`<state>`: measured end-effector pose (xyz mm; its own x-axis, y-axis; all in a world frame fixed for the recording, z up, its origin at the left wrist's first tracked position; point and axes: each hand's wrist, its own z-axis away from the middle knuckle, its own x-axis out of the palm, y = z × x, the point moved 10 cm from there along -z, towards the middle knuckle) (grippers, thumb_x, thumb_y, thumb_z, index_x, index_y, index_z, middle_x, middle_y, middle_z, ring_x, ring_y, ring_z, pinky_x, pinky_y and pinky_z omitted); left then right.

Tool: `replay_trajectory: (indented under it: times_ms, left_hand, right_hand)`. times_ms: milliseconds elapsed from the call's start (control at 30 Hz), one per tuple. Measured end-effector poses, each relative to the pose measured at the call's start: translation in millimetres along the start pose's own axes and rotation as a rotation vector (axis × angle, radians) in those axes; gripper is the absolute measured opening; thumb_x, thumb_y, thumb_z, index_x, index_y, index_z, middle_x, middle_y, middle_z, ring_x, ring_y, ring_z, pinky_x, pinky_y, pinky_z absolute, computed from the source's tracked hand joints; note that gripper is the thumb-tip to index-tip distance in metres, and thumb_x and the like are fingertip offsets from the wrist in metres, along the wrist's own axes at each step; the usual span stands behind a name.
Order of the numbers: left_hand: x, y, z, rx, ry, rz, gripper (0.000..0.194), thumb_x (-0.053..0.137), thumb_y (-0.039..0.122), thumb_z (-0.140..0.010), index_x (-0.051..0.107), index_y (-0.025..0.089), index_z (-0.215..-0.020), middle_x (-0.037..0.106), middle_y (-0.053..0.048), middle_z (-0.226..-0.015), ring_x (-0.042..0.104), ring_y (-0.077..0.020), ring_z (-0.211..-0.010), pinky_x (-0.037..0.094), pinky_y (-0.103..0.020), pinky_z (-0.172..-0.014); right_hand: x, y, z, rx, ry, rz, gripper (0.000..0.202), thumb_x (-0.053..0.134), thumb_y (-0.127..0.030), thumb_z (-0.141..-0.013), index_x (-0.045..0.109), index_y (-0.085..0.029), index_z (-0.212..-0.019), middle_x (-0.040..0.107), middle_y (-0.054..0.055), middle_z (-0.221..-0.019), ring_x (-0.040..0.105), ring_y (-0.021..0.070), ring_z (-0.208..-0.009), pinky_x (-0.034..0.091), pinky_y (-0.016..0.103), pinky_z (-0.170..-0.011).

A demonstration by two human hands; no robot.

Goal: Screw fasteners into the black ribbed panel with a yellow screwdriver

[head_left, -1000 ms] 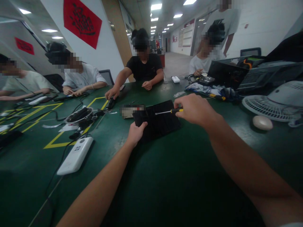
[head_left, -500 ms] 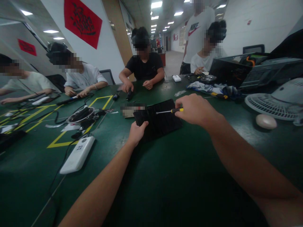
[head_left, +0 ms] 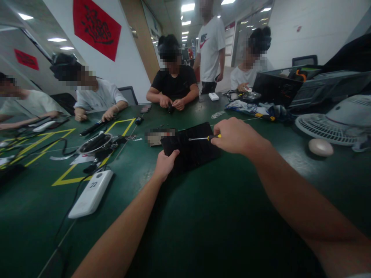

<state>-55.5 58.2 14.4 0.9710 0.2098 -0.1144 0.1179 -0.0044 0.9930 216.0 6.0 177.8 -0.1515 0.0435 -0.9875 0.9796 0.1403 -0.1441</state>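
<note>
A flat black panel point(head_left: 193, 152) is tilted over the green table point(head_left: 185, 216), in the middle of the head view. My left hand point(head_left: 166, 164) grips its left edge, thumb on top, the other fingers hidden. Closed around the black and yellow handle of a screwdriver point(head_left: 201, 138) is my right hand point(head_left: 236, 135). The screwdriver's shaft points left across the panel; whether its tip touches the surface is too small to tell. Behind the panel's left corner lies a partly blurred beige box point(head_left: 155, 138).
A white power bank point(head_left: 92, 193) with a cable lies at the left. Farther right are a white fan point(head_left: 327, 125), a pale rounded object point(head_left: 320, 147), cloths point(head_left: 246, 107) and an open computer case point(head_left: 319, 87). Several people are around the table.
The view has shifted slightly. My hands, the panel and the screwdriver keep nearly the same arrangement. Across the table, a person's hands have come together, and the standing person has moved left.
</note>
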Motion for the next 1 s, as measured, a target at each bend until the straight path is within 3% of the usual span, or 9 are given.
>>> replay_trajectory:
  times_ms: [300, 500, 767, 1000]
  left_hand:
    - [-1.8, 1.3, 1.5, -0.008, 0.001, 0.0, 0.047, 0.091, 0.048, -0.065, 0.079, 0.016, -0.098, 0.083, -0.01, -0.099, 0.077, -0.0298, -0.093, 0.061, -0.043, -0.092]
    - [-3.7, -3.3, -0.3, -0.014, 0.011, -0.008, 0.051, 0.091, 0.05, -0.065, 0.079, 0.015, -0.1, 0.082, -0.011, -0.098, 0.077, -0.0292, -0.09, 0.062, -0.043, -0.088]
    - [-1.9, 4.3, 2.6, 0.008, 0.016, -0.044, 0.046, 0.09, 0.049, -0.066, 0.078, 0.015, -0.096, 0.082, -0.01, -0.096, 0.076, -0.0297, -0.09, 0.061, -0.043, -0.089]
    - [-0.6, 0.2, 1.3, 0.001, -0.001, -0.014, 0.045, 0.089, 0.048, -0.067, 0.078, 0.016, -0.097, 0.083, -0.011, -0.099, 0.077, -0.0302, -0.092, 0.061, -0.043, -0.088]
  right_hand:
    - [1.5, -0.6, 0.0, 0.014, -0.018, 0.005, 0.041, 0.06, -0.039, -0.097, 0.085, -0.016, -0.119, 0.081, 0.025, -0.121, 0.076, 0.0445, -0.112, 0.06, 0.053, -0.09]
    - [3.2, 0.9, -2.4, -0.002, -0.014, 0.029, 0.042, 0.057, -0.042, -0.099, 0.086, -0.015, -0.115, 0.081, 0.026, -0.115, 0.077, 0.0423, -0.108, 0.06, 0.051, -0.087]
    - [-18.1, -4.4, 10.6, -0.044, 0.098, 0.056, 0.039, 0.059, -0.043, -0.098, 0.087, -0.017, -0.108, 0.083, 0.021, -0.108, 0.077, 0.0401, -0.103, 0.057, 0.046, -0.081]
    - [-6.3, -8.4, 5.2, -0.038, 0.067, 0.059, 0.04, 0.06, -0.041, -0.097, 0.087, -0.016, -0.113, 0.082, 0.023, -0.112, 0.077, 0.0402, -0.104, 0.058, 0.048, -0.083]
